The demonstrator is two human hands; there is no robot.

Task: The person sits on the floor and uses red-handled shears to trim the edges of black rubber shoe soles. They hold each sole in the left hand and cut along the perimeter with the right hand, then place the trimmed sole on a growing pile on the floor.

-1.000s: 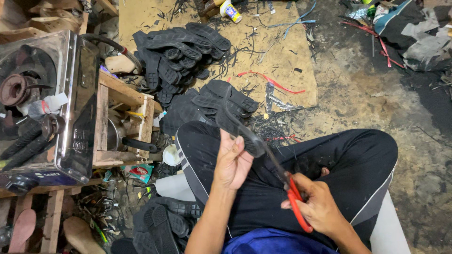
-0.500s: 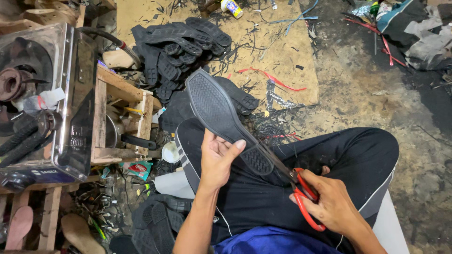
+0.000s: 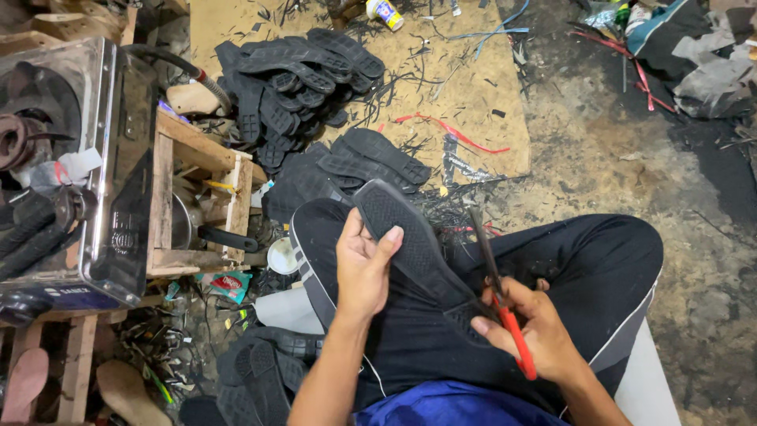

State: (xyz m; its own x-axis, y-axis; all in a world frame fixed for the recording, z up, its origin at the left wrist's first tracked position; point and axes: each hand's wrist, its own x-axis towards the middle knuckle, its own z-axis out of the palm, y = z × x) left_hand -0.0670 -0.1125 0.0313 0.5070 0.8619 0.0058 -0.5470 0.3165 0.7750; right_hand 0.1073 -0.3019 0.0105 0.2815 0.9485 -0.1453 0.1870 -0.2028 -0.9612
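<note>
1. Over the lap, the black rubber shoe sole (image 3: pixel 414 248) slants from upper left to lower right; left hand (image 3: pixel 364 268) grips its side;
2. right hand (image 3: pixel 536 331), at its heel end, grasps red-handled scissors (image 3: pixel 501 292).

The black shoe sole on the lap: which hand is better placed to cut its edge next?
Probably the right hand: it already holds the red-handled scissors, blades beside the shoe sole. The left hand grips the sole and steadies it.

wooden crate (image 3: pixel 197 205) close left, sole pile (image 3: pixel 315 87) ahead, bare floor (image 3: pixel 623 166) right
</note>
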